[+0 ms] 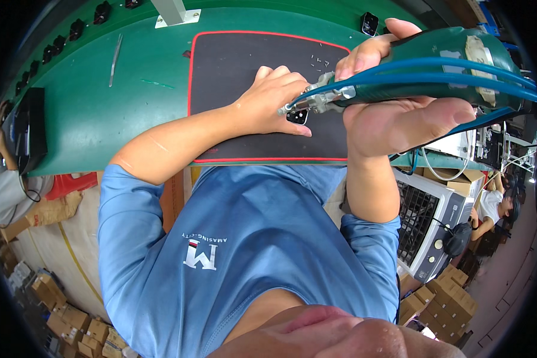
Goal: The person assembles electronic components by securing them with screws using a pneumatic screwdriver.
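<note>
My right hand is wrapped around a thick green power screwdriver, its thumb stretched along the near side. The tool lies across the view from the right, and its metal nose points left and down at my left hand. My left hand rests on the dark mat, fingers and thumb curled around a small black device with rounded corners and a silvery rim. Only part of that device shows; the fingers and the tool's nose cover the rest. Blue hoses run along the screwdriver to the right.
The dark mat has a red border and lies on a green bench. Tiny screws lie scattered near its far right. Another black device stands beyond. A metal post rises at the back. An air cooler stands at right.
</note>
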Motion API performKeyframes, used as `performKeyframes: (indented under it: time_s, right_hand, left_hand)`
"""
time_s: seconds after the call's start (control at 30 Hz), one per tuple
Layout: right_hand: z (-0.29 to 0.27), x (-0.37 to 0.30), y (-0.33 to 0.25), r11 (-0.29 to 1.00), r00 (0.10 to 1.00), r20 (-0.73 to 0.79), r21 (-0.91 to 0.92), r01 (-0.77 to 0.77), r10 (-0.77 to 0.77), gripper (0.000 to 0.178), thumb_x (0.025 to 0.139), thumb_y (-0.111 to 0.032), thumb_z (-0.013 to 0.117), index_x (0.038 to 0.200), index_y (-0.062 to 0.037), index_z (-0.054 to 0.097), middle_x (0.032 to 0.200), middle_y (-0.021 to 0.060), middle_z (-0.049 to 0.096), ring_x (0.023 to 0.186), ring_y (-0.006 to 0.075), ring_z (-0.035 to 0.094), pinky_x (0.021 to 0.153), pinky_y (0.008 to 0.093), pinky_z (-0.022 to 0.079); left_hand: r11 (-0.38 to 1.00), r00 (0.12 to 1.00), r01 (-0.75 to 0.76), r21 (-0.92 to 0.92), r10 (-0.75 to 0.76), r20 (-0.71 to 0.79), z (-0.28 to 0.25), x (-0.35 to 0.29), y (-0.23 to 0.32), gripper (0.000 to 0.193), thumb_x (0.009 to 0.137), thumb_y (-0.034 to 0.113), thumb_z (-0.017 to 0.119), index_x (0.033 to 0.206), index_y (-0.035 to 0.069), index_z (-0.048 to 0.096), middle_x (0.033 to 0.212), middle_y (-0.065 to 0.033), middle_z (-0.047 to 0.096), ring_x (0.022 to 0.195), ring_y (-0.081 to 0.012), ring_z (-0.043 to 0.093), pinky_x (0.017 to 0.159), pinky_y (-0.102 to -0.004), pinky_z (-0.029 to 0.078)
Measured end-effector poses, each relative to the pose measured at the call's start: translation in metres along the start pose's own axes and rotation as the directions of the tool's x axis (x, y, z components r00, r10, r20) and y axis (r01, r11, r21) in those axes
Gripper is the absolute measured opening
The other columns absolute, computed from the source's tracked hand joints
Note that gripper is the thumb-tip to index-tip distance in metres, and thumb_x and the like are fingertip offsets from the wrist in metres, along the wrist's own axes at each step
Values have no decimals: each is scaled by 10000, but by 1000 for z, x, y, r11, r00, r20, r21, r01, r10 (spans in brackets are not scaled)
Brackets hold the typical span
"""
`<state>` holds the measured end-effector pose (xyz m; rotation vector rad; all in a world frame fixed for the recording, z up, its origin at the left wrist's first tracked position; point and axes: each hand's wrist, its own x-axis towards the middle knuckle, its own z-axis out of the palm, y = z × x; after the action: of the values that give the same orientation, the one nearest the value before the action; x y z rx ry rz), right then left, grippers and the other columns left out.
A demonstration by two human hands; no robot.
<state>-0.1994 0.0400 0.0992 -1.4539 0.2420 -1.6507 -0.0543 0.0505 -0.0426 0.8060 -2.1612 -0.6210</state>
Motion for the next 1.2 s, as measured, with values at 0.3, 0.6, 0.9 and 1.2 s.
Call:
performKeyframes:
  time_s: [0.3, 0.6, 0.9, 1.2]
  right_hand:
    - [-13, -10, 3, 989, 995, -10, 114, -95, 96, 1167, 778, -983, 264, 1232, 51, 559, 764, 136, 635, 584, 201, 598, 553, 317, 523]
    - [-6, -8, 3, 929, 947, -235, -245, -276, 219, 1131, 795, -968, 293, 1233, 40, 555, 746, 132, 619, 590, 209, 599, 558, 325, 518]
    - [-46, 74, -107, 999, 996, 84, -54, -5, 9, 1025, 909, -826, 361, 1335, 95, 506, 803, 88, 556, 647, 160, 522, 580, 323, 442]
    - [-66, 53, -70, 832, 944, -325, -539, -131, -62, 928, 980, -748, 330, 1231, 114, 566, 721, 104, 591, 614, 149, 554, 520, 273, 454]
  left_hand:
    - [998, 998, 45, -49, -42, 47, -6, 3, 4, 691, 675, 516, 886, 1199, 130, 653, 1096, -9, 644, 1019, -251, 521, 886, -407, 327]
    - [996, 991, 86, 29, -89, 98, -7, 4, 2, 701, 687, 533, 868, 1212, 115, 665, 1090, -26, 646, 1014, -257, 520, 895, -406, 324]
    - [988, 981, 152, 42, -156, 113, -13, 2, -5, 861, 705, 504, 874, 1402, 120, 545, 1244, -71, 584, 1142, -280, 489, 1007, -414, 310]
    - [893, 943, 332, 305, -323, -82, -73, 87, -67, 770, 778, 374, 836, 1422, 107, 507, 1366, -130, 511, 1300, -334, 455, 1060, -488, 336]
